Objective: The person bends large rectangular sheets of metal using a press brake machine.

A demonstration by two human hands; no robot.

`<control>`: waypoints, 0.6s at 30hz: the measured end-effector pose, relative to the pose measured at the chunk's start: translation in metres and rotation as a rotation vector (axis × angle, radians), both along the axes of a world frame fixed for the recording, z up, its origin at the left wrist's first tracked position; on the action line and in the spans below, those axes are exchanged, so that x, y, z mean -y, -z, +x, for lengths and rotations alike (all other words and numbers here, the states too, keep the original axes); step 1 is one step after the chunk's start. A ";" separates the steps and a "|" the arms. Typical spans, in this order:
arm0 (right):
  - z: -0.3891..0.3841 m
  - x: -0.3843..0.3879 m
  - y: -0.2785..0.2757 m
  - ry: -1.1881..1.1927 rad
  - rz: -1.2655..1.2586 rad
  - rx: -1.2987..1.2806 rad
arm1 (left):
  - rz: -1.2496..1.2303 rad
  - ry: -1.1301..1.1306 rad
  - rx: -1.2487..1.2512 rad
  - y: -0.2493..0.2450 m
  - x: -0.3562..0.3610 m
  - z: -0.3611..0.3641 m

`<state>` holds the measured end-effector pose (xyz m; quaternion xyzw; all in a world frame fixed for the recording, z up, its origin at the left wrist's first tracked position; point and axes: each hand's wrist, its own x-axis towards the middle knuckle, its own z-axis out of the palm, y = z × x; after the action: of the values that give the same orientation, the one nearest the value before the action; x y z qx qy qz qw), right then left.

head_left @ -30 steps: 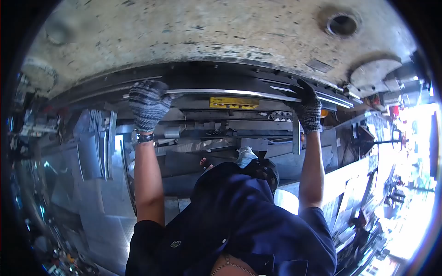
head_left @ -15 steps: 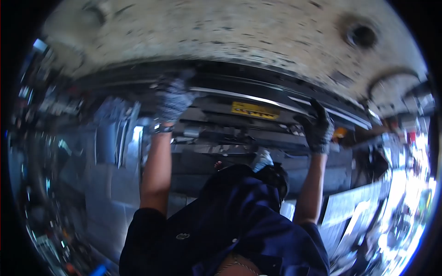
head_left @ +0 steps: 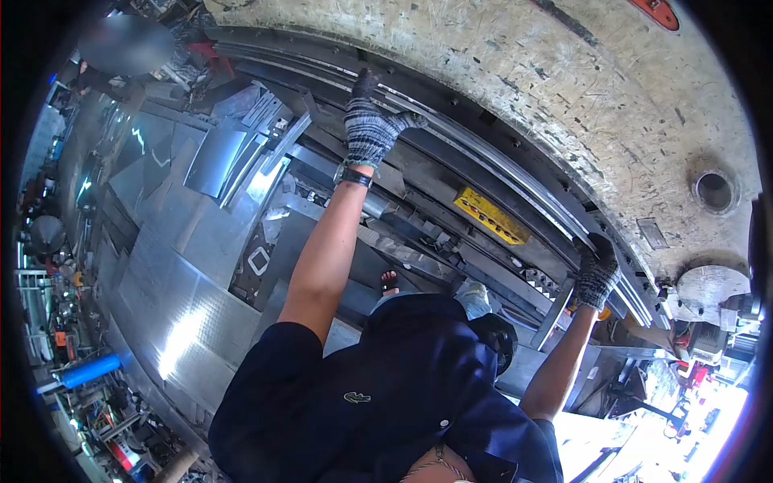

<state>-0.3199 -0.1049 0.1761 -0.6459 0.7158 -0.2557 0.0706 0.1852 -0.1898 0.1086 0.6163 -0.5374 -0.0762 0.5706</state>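
Note:
My left hand (head_left: 374,121), in a grey striped knit glove with dark fingertips, lies across the long narrow metal bars (head_left: 499,173). Its fingers stretch over them and the thumb is spread to the side. Farther right along the same bars, my right hand (head_left: 597,272), gloved alike, has its fingers and thumb curled around them; the undersides of its fingers are hidden. The bars run side by side along the edge of a large, scratched pale tabletop (head_left: 499,48). Between my arms, below the bars, sits a yellow block with holes (head_left: 491,216).
Flat metal sheets (head_left: 173,274) cover the floor at left, with a stack of bent sheet pieces (head_left: 221,157) on them. A blue cylinder (head_left: 88,370) lies at far left among tools. The tabletop has a round hole (head_left: 715,191) at right. Metal offcuts lie near my feet.
The view has turned and become sharper. My right hand, earlier with thumb and fingers apart near the bars, now curls around them. My left hand remains over the bars.

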 end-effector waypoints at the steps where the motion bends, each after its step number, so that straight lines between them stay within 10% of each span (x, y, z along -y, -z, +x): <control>1: 0.000 -0.002 0.000 0.032 0.010 0.020 | -0.001 -0.001 -0.006 0.015 0.003 0.001; 4: -0.017 0.002 0.022 -0.013 -0.050 0.079 | 0.033 0.239 -0.452 0.062 0.023 -0.008; 5: -0.018 0.001 0.020 -0.040 -0.094 0.110 | -0.073 0.630 -1.337 0.055 0.018 -0.012; 7: -0.003 -0.011 0.009 0.011 -0.066 0.024 | -0.068 0.460 -0.712 0.049 -0.006 -0.028; 11: 0.006 -0.034 0.034 0.001 -0.005 -0.103 | 0.016 0.102 -0.236 0.064 -0.040 -0.022; 15: 0.003 -0.072 0.087 -0.097 0.158 0.007 | 0.120 0.111 -0.554 0.075 -0.095 -0.026; 17: 0.015 -0.089 0.107 -0.167 0.129 -0.059 | 0.329 0.018 -0.046 0.119 -0.109 -0.015; 18: 0.017 -0.097 0.120 -0.194 0.166 -0.147 | 0.390 0.119 -0.483 0.146 -0.114 -0.011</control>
<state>-0.3032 -0.0080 0.0564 -0.7210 0.6720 -0.1394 0.0956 0.1747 -0.0757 -0.0374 0.6457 -0.3970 -0.3554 0.5470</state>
